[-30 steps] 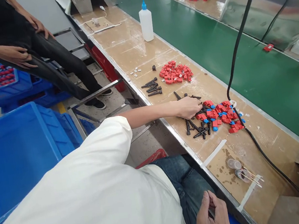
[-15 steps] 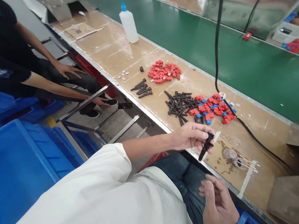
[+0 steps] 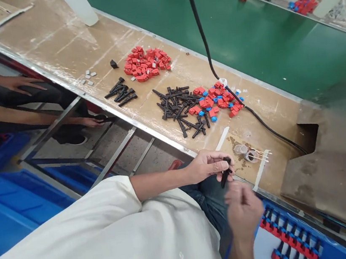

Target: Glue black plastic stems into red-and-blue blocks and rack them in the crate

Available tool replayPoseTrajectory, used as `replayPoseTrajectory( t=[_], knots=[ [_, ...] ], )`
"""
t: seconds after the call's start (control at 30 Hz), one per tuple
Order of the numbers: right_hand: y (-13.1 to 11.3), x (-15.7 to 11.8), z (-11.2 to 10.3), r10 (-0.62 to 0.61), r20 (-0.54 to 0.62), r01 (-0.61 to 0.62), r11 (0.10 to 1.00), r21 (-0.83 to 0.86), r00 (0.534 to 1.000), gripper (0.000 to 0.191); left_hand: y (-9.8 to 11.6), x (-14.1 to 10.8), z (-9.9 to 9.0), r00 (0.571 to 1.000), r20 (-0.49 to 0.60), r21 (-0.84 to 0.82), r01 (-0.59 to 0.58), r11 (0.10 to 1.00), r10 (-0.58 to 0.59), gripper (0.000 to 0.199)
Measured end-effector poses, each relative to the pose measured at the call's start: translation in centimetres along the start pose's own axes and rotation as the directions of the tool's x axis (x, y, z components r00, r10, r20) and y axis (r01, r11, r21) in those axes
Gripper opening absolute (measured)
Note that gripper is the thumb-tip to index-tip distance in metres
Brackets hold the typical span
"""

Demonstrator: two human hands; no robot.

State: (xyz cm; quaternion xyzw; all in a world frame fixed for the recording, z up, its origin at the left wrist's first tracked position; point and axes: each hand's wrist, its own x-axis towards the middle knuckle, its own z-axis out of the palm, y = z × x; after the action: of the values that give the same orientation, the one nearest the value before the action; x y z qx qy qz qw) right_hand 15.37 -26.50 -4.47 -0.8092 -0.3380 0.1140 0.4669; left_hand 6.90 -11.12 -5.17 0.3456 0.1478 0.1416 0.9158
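At lower centre, your left hand [image 3: 206, 167] pinches 1 black part [image 3: 225, 175] high, leaving its lower end free near your right hand [image 3: 244, 210], whose blurred grip you cannot tell.

This is a factory workshop with an assembly line: a long green conveyor belt [image 3: 161, 37] runs beside a brown-covered, metal-edged desk [image 3: 63, 46] bearing a pile of small red plastic parts [image 3: 147, 63] and a heap of black plastic pieces [image 3: 178, 105]. Blue plastic crates [image 3: 8, 210] stand nearby, and other people sit along the line.
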Motion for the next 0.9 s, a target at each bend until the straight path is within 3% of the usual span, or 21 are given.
replayPoseTrajectory(
  t=[0.07, 0.13, 0.23, 0.33, 0.53, 0.77, 0.9],
  knots=[
    [1.5, 2.1, -1.5, 0.033, -0.309, -0.061, 0.995, -0.083, 0.951, 0.036, -0.1, 0.5, -0.2, 1.0, -0.006, -0.011, 0.02, 1.0, -0.021, 0.053],
    [3.0, 4.6, -2.5, 0.114, -0.38, -0.15, 0.986, -0.066, 0.918, 0.051, -0.3, 1.2, -0.5, 0.999, -0.013, -0.003, 0.046, 0.999, -0.046, 0.055],
    [4.6, 7.4, -2.5, 0.211, -0.208, -0.191, 0.975, 0.116, 0.955, 0.062, -0.6, 2.0, -1.1, 0.997, -0.019, 0.009, 0.076, 0.997, -0.076, 0.058],
    [4.8, 8.4, -1.6, 0.152, -0.165, -0.127, 0.98, 0.155, 0.974, 0.048, -0.9, 2.5, -1.6, 0.995, -0.041, 0.009, 0.09, 0.996, -0.089, 0.059],
    [3.5, 8.5, -2.0, -0.105, -0.217, 0.098, 0.994, -0.043, 0.971, 0.024, -0.9, 1.9, -1.8, 0.99, -0.073, 0.026, 0.124, 0.992, -0.122, 0.049],
    [3.7, 8.7, -3.5, -0.351, -0.021, 0.328, 0.892, -0.31, 0.936, 0.014, -0.8, 1.9, -2.0, 0.99, -0.061, -0.019, 0.127, 0.992, -0.128, 0.036],
    [3.5, 8.6, -3.8, -0.397, 0.073, 0.394, 0.839, -0.375, 0.915, 0.014, -0.9, 1.9, -2.1, 0.987, -0.092, -0.037, 0.132, 0.991, -0.135, 0.04]
  ],
)
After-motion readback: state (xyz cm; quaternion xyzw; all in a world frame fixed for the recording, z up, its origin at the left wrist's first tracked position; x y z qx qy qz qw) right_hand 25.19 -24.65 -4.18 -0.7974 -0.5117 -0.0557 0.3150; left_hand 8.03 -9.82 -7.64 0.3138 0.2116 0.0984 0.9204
